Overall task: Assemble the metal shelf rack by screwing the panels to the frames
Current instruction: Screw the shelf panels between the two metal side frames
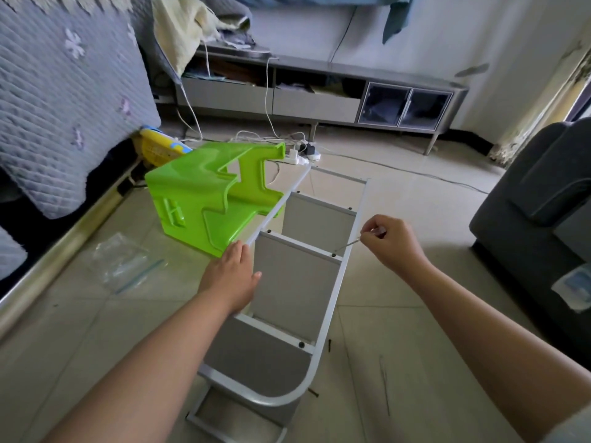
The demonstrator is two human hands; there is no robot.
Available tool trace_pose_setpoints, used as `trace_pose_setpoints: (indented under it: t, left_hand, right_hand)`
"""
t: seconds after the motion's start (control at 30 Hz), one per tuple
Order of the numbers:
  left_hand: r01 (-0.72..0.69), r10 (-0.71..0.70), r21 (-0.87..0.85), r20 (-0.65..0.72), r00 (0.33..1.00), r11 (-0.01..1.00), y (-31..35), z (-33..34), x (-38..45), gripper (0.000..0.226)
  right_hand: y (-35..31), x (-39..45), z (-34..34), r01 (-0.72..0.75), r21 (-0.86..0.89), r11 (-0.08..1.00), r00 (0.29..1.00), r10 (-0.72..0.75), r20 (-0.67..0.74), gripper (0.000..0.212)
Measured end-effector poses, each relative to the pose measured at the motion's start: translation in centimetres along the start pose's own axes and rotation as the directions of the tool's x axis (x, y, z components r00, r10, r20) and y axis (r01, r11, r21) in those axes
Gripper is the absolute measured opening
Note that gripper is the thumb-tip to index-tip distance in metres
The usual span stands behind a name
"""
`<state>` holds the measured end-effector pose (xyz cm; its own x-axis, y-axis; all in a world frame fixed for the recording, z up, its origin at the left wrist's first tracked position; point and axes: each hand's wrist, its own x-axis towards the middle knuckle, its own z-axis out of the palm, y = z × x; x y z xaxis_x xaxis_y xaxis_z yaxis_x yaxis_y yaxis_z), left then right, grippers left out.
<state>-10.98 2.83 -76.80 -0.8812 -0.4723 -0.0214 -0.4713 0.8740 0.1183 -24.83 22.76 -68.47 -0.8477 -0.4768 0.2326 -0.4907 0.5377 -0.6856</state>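
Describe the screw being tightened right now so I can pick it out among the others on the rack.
Find the metal shelf rack lying on the tiled floor beside the green plastic stool. On its right frame rail, the screw sits where the middle panel meets the rail. Unlike the other screws, it has the screwdriver tip on it, held by the right hand.

Bare forearms; no sleeves, no gloves.

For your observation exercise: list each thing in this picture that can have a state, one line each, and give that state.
Shelf rack: lying on its side, partly assembled.
Screwdriver: tip at a screw on the frame.
Right hand: grips the screwdriver.
Left hand: flat on the rack's frame.
Green stool: tipped over beside the rack.
Plastic bag: flat on the floor.
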Motion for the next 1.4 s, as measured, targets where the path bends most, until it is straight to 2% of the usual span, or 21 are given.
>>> trace_pose_setpoints:
  t: [0.33,0.6,0.93,1.17,1.4]
  left_hand:
    - [0.001,0.0,-0.031,0.019,1.0,1.0,-0.2,-0.1,-0.9,0.063]
    - [0.008,-0.007,-0.026,0.038,0.999,1.0,-0.2,-0.1,-0.8,0.063]
    - [0.011,-0.01,-0.028,0.045,0.999,1.0,-0.2,0.0,-0.9,0.064]
    - [0.012,-0.011,-0.03,0.035,0.999,0.999,-0.2,0.1,-0.8,0.063]
    - [0.005,-0.004,-0.03,0.016,1.0,1.0,-0.4,0.4,-0.9,0.064]
  right_hand:
    - [-0.9,-0.5,-0.6,0.046,-0.054,0.997,0.997,-0.043,0.06,0.017]
    - [-1.1,-0.6,-0.3,0.032,-0.105,0.994,0.992,-0.018,0.128,0.017]
    - [-1.3,-0.2,-0.2,0.036,-0.054,0.998,0.995,-0.03,0.097,0.015]
    - [-1.5,0.0,-0.1,0.024,-0.108,0.994,0.991,-0.01,0.131,0.017]
    - [-2.3,1.7,0.1,0.026,-0.244,0.969,0.983,0.02,0.182,0.011]
